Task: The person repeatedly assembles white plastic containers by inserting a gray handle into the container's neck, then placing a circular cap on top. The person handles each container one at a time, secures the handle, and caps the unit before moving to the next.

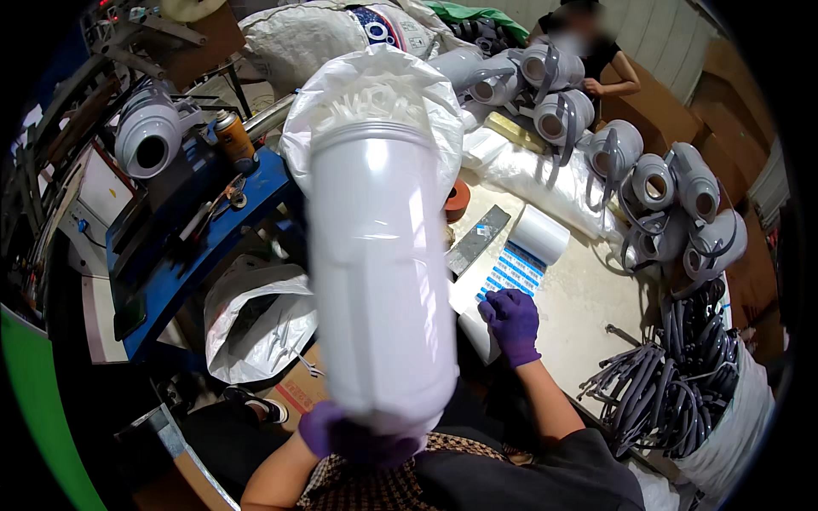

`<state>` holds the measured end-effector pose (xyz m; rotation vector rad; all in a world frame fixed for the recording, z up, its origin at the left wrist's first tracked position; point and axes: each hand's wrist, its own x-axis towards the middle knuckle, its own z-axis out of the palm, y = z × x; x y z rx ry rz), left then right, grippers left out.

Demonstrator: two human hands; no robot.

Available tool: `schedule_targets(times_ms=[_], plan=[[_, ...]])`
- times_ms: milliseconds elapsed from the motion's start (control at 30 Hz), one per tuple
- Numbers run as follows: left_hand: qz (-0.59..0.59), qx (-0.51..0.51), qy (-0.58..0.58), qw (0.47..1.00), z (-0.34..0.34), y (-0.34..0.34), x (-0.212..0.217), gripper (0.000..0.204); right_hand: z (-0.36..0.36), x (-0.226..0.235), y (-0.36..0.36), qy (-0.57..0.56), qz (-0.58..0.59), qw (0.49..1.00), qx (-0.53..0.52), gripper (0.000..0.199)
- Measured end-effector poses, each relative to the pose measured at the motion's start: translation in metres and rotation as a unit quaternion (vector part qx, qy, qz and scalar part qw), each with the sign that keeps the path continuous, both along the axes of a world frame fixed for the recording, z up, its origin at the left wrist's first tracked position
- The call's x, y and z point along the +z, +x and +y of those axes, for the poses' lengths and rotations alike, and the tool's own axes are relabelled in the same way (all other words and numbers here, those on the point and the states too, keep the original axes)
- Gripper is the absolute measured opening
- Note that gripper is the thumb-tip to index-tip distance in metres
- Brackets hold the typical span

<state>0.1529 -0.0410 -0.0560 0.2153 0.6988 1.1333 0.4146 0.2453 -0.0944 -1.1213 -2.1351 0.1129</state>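
A large pale grey plastic canister stands up in front of me, threaded at its far end. My left hand, in a purple glove, is closed around its near end, and part of that hand is hidden beneath it. On the table to the right, a roll of labels is partly unwound into a blue-and-white label strip. My right hand, also purple-gloved, is at the strip's near end with its fingers curled together on the edge. Whether a single label has come loose cannot be made out.
Grey canisters with straps crowd the table's far right. Dark grey straps are bundled at the near right. A white bag of translucent strips stands behind the canister. A blue bench holds tools and a spray can. Another person is far right.
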Motion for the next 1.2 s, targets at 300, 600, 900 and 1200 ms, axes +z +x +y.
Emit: schedule_targets(times_ms=[300, 600, 900, 1200], plan=[[-0.587, -0.001, -0.443, 0.678, 0.038, -0.008, -0.052, 0.049, -0.012, 0.034, -0.003, -0.037, 0.156, 0.984, 0.073, 0.007], [-0.774, -0.019, -0.456, 0.438, 0.037, -0.009, -0.079, 0.064, 0.041, 0.177, -0.097, -0.181, 0.153, 0.924, 0.299, 0.020], [-0.777, -0.042, -0.534, 0.331, 0.050, -0.011, -0.051, 0.062, 0.044, 0.183, -0.122, -0.198, 0.048, 0.954, 0.221, 0.028], [-0.745, -0.140, -0.413, -0.504, 0.012, -0.015, 0.067, 0.044, 0.109, 0.153, -0.128, -0.386, 0.254, 0.844, 0.273, 0.040]])
